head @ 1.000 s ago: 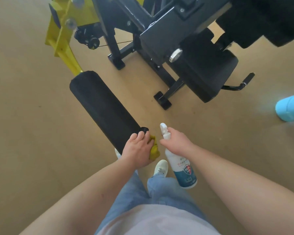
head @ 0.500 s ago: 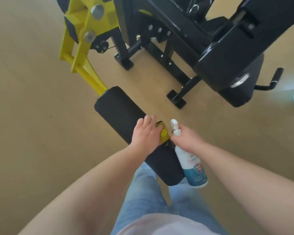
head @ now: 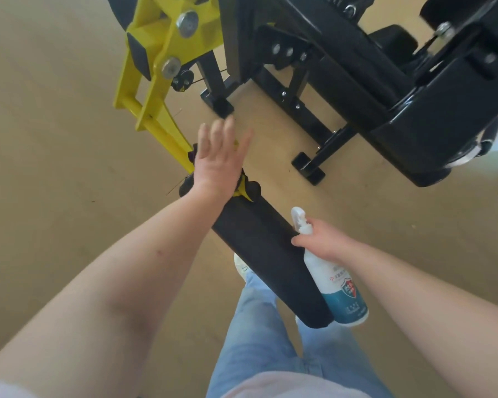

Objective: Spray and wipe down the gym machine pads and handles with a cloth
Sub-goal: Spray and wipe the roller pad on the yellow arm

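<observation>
Head view: right hand (head: pixel 324 242) grips spray bottle (head: pixel 344 297) labelled "99.9".

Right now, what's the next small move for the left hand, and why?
Probably pull the yellow cloth back along the black cylindrical foam pad: the left hand presses it flat-fingered at the far end, while the right hand holds the white spray bottle beside the pad.
</observation>
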A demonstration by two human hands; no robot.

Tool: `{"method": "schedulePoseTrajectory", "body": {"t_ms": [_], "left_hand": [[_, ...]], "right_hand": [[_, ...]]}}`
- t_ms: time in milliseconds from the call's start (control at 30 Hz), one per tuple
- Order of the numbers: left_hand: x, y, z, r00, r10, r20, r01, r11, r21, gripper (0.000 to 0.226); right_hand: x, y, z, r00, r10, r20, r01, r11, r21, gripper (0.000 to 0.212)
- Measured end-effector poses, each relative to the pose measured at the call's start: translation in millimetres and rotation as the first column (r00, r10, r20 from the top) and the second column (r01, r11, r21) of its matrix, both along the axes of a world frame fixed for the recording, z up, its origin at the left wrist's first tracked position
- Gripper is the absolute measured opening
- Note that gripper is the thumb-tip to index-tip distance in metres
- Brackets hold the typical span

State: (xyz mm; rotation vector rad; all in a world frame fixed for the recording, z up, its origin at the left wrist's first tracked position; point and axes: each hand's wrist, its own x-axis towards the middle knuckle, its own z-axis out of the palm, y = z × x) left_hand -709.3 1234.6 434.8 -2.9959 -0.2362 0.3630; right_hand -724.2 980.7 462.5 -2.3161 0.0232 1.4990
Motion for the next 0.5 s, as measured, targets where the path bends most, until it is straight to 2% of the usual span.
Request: {"method": "schedulePoseTrajectory", "body": {"t_ms": [67, 100, 167, 267, 367, 500], "left_hand": [[-8.9, 3.0, -7.7, 0.992, -0.125, 0.033, 0.127, 0.989, -0.082, 0.041], [-13.5, 6.6, -12.2, 0.994, -0.108, 0.011, 0.109, 0.986, -0.127, 0.037], [-21.2, 7.6, -16.8, 0.991, -0.066, -0.116, 0.043, 0.981, -0.189, 0.054], [-23.1, -8.4, -12.4, 0.988, -0.086, -0.129, 0.053, 0.969, -0.240, 0.052], [-38.7, -43.0, -7.0, 0.978, -0.171, -0.115, 0.118, 0.922, -0.368, 0.050], [-67.7, -79.5, -11.0, 0.946, -0.324, 0.002, 0.270, 0.785, -0.558, 0.039]], "right_hand": [[-1.4, 1.0, 1.8, 1.000, -0.004, 0.000, 0.004, 1.000, 0.005, 0.010], [-1.7, 1.6, 2.3, 1.000, -0.004, 0.000, 0.004, 1.000, 0.004, 0.010], [-1.8, 2.3, 3.2, 1.000, -0.007, -0.001, 0.007, 1.000, 0.005, 0.014], [-2.1, 1.3, 4.5, 1.000, -0.030, -0.007, 0.030, 1.000, 0.006, 0.018], [-1.8, 0.5, 3.5, 0.999, -0.048, 0.002, 0.048, 0.999, 0.001, 0.019], [-1.7, -2.6, 1.4, 0.988, -0.151, -0.004, 0.151, 0.988, 0.021, 0.011]]}}
